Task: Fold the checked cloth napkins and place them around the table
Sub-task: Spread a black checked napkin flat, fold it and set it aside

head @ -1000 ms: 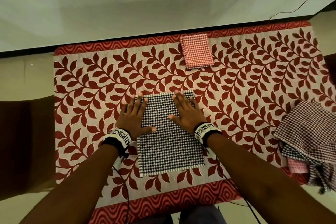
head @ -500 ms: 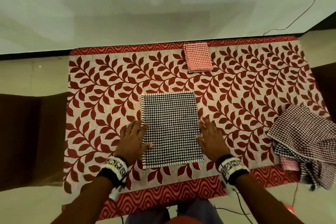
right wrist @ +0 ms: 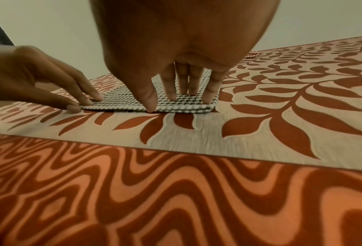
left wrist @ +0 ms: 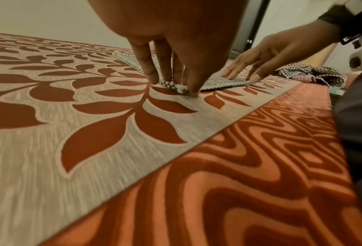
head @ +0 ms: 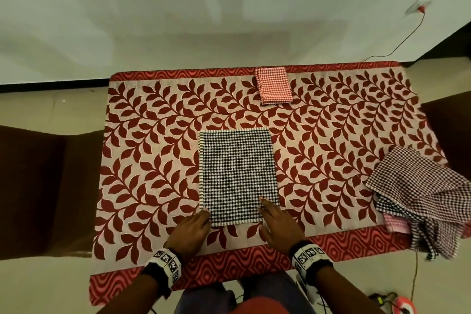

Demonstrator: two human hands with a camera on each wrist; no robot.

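A black-and-white checked napkin (head: pixel 237 176) lies flat in a folded rectangle at the middle of the table. My left hand (head: pixel 204 216) is at its near-left corner. In the left wrist view its straight fingers (left wrist: pixel 165 74) rest on that corner and the thumb tip touches the near edge. My right hand (head: pixel 263 209) is at the near-right corner, fingers (right wrist: pixel 184 88) straight on top and thumb against the front edge. The napkin (right wrist: pixel 121 98) is not lifted. A folded red checked napkin (head: pixel 274 85) sits at the far edge.
A loose pile of checked napkins (head: pixel 423 194) hangs over the table's right end. The leaf-patterned tablecloth (head: pixel 142 160) covers the table. Dark chairs (head: pixel 38 186) stand at both ends. A red cable (head: pixel 397 43) runs along the wall at the back right.
Both hands have slid from the napkin's far half back along its sides to its near corners. The napkin has stayed flat in place.
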